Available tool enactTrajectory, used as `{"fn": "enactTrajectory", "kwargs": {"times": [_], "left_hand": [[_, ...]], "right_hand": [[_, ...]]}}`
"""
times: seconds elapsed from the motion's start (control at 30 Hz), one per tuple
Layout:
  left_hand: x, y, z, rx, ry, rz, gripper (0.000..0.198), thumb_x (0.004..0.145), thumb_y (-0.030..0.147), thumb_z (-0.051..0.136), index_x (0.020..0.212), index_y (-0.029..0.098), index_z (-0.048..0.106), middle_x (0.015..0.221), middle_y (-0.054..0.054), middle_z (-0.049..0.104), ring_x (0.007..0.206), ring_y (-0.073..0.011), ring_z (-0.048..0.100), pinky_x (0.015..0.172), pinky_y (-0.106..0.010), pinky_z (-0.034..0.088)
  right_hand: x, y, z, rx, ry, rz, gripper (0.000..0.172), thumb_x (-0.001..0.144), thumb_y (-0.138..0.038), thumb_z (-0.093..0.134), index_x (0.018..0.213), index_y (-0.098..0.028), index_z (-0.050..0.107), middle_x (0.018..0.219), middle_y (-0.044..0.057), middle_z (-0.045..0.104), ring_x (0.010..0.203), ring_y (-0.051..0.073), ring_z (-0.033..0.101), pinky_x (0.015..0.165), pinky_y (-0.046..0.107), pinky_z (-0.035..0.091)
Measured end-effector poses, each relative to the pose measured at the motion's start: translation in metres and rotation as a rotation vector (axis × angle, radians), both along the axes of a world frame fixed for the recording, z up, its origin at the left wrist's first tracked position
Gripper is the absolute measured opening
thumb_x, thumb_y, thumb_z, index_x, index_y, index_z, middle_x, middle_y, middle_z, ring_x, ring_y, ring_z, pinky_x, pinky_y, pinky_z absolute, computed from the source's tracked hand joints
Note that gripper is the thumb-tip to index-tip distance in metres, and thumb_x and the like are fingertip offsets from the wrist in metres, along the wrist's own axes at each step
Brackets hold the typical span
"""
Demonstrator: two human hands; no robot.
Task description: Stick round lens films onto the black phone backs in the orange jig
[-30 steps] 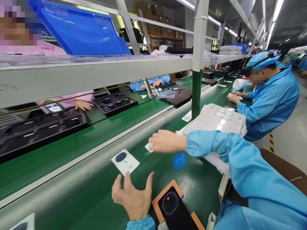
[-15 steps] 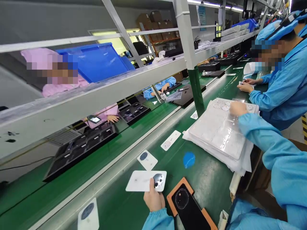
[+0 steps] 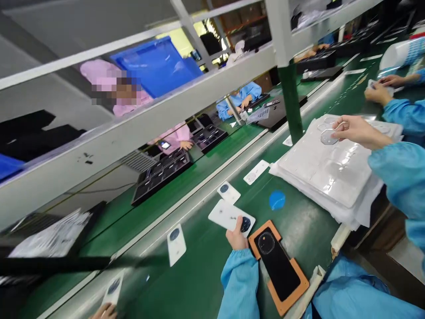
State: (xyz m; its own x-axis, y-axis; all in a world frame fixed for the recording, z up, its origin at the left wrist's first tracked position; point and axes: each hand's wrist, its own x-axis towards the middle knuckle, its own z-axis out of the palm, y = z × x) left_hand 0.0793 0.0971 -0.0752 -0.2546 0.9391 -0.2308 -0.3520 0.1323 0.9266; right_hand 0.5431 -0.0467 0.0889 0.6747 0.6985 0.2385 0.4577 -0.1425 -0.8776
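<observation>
Broadly, a green work surface (image 3: 195, 283) spreads beneath the left hand (image 3: 237, 237) and runs on past the right hand (image 3: 358, 131). The biggest item on it is the tray stack (image 3: 318, 168), pale and glossy on top, directly below the right hand. Next in size is an orange fixture (image 3: 301, 279), just to the right of the left hand, with a dark phone-shaped panel (image 3: 279, 266) lying in it, round camera outline at the far end.

The left hand grips a white panel (image 3: 226, 215) near its dark round camera area, thumb on top; a loose white panel (image 3: 229, 192) lies just beyond it. Between the two hands sits a blue round patch (image 3: 276, 200). Smallest is the clear round piece (image 3: 328, 138), pinched at its edge by the right thumb and fingers; I cannot tell whether it also touches the tray.

For good handling, a light hold on the rim alone should spare the flat face from smudges and bending. The left thumb is best clear of the camera area, with the white panel level and steady.
</observation>
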Motion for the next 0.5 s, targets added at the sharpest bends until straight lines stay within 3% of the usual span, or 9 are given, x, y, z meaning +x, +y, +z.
{"fn": "enactTrajectory", "kwargs": {"times": [0.1,0.17,0.23,0.33,0.5], "left_hand": [[0.003,0.003,-0.001,0.002,-0.018,0.037,0.025,0.078,0.018,0.083,0.101,0.011,0.074,0.101,-0.009,0.079,0.097,-0.0222,0.078,0.094,-0.038,0.065],[0.003,0.006,-0.003,0.002,-0.029,0.065,0.024,0.086,0.026,0.078,0.107,0.013,0.074,0.108,-0.01,0.079,0.103,-0.0204,0.077,0.096,-0.035,0.063],[0.003,0.008,-0.006,-0.009,-0.042,0.085,0.028,0.091,0.033,0.075,0.111,0.013,0.073,0.113,-0.011,0.078,0.106,-0.0204,0.077,0.095,-0.034,0.063],[0.003,0.01,-0.01,-0.025,-0.073,0.08,0.034,0.092,0.039,0.075,0.112,0.012,0.073,0.115,-0.012,0.077,0.107,-0.021,0.076,0.094,-0.033,0.063],[0.003,0.015,-0.019,-0.022,-0.15,0.061,0.039,0.086,0.042,0.081,0.109,0.011,0.074,0.115,-0.012,0.078,0.104,-0.021,0.076,0.091,-0.032,0.062]], "right_hand": [[-0.076,0.007,0.015,-0.008,0.177,0.372,0.033,0.082,-0.023,0.08,0.113,-0.015,0.073,0.084,0.004,0.072,0.071,0.013,0.067,0.069,0.03,0.052],[-0.124,0.012,0.019,-0.058,0.216,0.524,0.032,0.082,-0.03,0.08,0.11,-0.016,0.076,0.091,0.008,0.076,0.072,0.016,0.07,0.068,0.031,0.055],[-0.166,0.018,0.011,-0.129,0.209,0.632,0.031,0.085,-0.039,0.077,0.106,-0.016,0.078,0.088,0.008,0.077,0.069,0.019,0.072,0.066,0.033,0.058],[-0.219,0.024,-0.024,-0.159,0.01,0.738,0.028,0.092,-0.043,0.068,0.104,-0.02,0.08,0.088,0.006,0.079,0.076,0.022,0.075,0.071,0.035,0.062],[-0.279,0.011,-0.113,0.107,-0.59,0.854,0.03,0.102,-0.019,0.052,0.116,-0.024,0.078,0.115,0.006,0.079,0.103,0.022,0.077,0.09,0.035,0.064]]}}
